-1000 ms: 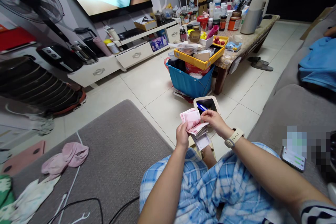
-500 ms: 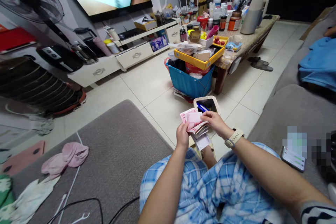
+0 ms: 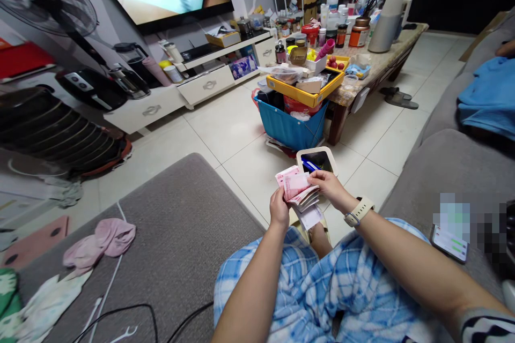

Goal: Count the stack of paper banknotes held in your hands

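A folded wad of pink banknotes (image 3: pixel 306 198) is held in front of my knees. My left hand (image 3: pixel 279 208) grips the wad from its left side, thumb on top. At the upper right, my right hand (image 3: pixel 329 187) pinches the corner of one pink note (image 3: pixel 296 184). A paler note or slip (image 3: pixel 311 217) hangs below the wad. Just beyond my hands is a small cream-rimmed bin (image 3: pixel 330 156) with a blue item (image 3: pixel 309 165) in it. I cannot tell how many notes there are.
A grey sofa section (image 3: pixel 173 236) on the left bears a pink cloth (image 3: pixel 100 244) and cables. To the right, a phone (image 3: pixel 449 244) lies on the sofa. Ahead, a blue basket (image 3: pixel 293 127) stands by a crowded coffee table (image 3: pixel 376 69). A person in blue sits at far right.
The pink note at the top has shifted slightly between my fingers and shows more of its face. Both hands stay in nearly the same place.
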The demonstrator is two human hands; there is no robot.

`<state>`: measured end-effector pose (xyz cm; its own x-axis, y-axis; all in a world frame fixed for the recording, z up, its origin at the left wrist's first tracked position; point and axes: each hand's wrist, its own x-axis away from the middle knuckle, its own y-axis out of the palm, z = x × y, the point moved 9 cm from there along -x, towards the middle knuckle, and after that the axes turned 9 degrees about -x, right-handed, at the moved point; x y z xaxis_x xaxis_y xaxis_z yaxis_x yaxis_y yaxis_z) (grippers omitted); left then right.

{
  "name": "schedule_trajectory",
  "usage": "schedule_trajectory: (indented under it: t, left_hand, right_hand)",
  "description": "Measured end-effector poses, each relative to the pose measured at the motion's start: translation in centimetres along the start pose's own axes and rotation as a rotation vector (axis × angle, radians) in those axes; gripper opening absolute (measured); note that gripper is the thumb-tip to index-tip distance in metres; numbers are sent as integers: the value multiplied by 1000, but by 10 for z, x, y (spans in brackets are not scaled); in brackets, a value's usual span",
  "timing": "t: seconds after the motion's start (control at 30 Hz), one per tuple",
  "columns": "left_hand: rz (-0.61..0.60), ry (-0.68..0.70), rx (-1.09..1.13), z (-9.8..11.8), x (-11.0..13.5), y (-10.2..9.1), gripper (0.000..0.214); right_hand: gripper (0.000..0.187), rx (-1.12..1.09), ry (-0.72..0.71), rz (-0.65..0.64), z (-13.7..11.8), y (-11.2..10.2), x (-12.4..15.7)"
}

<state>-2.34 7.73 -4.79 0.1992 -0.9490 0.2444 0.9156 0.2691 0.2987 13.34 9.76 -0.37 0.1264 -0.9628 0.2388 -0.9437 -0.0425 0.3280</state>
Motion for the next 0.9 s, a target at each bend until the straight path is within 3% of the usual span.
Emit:
schedule_trajectory:
  t: [0.9]
  left_hand:
    - [13,-46,17,-5,0,-2,20]
  right_hand:
    - [24,-2,3,13,-5,2,2]
